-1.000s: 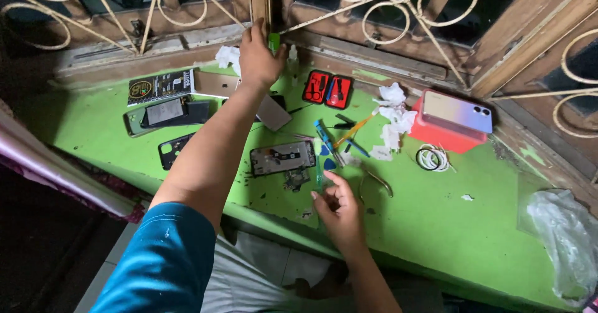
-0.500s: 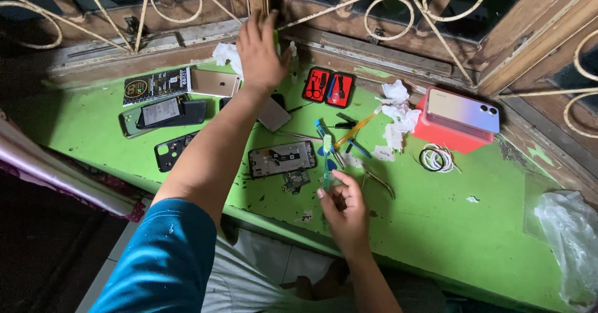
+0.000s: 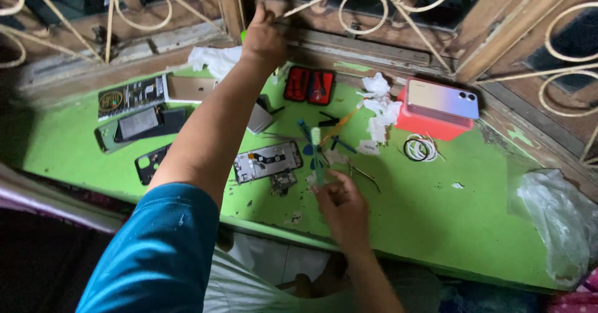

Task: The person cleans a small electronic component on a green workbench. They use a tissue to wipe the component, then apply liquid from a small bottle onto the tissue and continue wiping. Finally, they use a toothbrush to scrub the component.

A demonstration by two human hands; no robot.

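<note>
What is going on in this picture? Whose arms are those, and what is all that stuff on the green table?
The camera sits on a person's head and looks down, so both arms are theirs. The left hand reaches up to the window frame; whether it holds anything, I cannot tell. The right hand rests low, touching a thin green tool. On the green table lie an opened phone, phone parts, a red tool case, white tissue scraps, a coiled cable and a whole phone on a red box.

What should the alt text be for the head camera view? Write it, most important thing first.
A person's left hand reaches to the window grille while the right hand rests by small tools on a green table. An opened phone lies between the arms; another phone sits on a red box.
</note>
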